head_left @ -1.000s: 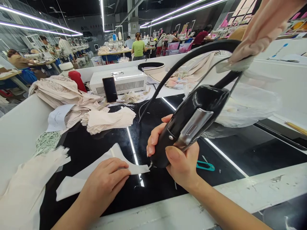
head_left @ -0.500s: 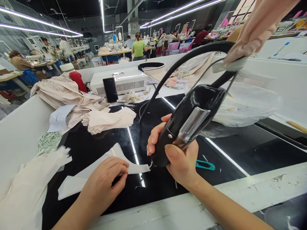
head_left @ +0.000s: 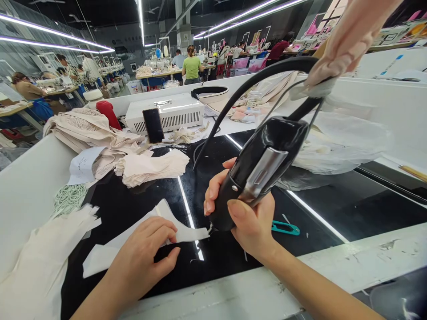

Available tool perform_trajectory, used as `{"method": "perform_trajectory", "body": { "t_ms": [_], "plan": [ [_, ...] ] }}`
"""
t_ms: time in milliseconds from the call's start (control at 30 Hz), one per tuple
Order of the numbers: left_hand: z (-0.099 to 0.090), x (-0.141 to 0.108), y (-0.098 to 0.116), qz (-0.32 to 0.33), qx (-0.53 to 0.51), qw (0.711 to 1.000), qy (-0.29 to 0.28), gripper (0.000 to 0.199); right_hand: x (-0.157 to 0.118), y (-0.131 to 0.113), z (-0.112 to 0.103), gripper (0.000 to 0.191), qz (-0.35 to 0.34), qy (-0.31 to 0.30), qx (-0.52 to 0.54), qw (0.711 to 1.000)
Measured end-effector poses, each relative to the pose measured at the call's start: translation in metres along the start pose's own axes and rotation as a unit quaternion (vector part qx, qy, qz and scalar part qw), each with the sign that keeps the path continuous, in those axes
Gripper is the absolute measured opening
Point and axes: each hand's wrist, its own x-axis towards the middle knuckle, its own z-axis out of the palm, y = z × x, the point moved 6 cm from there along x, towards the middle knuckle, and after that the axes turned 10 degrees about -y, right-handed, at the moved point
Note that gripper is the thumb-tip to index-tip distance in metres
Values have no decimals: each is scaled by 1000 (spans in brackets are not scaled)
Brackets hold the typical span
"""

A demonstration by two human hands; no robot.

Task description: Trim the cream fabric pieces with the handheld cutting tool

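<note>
Head view: a black handheld tool point(head_left: 248, 160) is gripped in the right hand point(head_left: 253, 224) just right of the frame's centre, with the fingers wrapped behind its body and the thumb pressed along the near side. It is held tilted, its narrow tip pointed down and to the left. A white cloth piece point(head_left: 187, 234) is laid flat on the black tabletop point(head_left: 111, 211) in the lower centre, its narrow right end set right by the tip; whether the two are touching cannot be told. The cloth is partly covered by the left hand point(head_left: 145, 249), which is held open and palm down, the fingers loosely bent over it and the thumb spread apart over the bare tabletop, with nothing seen to be pinched.

From the top of the tool, a black cable point(head_left: 247, 89) is arched across the upper centre. Teal thread snips point(head_left: 286, 227) are placed near the right hand, at centre right. A stack of pale cloth pieces point(head_left: 153, 166) is piled left of centre, behind the white piece. Further back, a phone point(head_left: 153, 126) is leaned against a white box point(head_left: 182, 115). Mint-green cords point(head_left: 69, 199) are heaped at the left.
</note>
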Motion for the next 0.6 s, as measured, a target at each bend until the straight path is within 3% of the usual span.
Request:
{"method": "perform_trajectory", "body": {
  "t_ms": [133,333,433,600],
  "plan": [
    [6,1,1,43,38,998,-19,10,0,-1,0,51,3,6,-1,1000],
    [6,1,4,73,61,995,-4,15,0,-1,0,48,-5,0,2,1000],
    [4,1,10,93,20,995,-25,13,0,1,0,49,-9,-5,3,1000],
    [0,0,18,106,-50,990,-73,27,0,1,1,48,-17,-13,18,1000]
  ]
}}
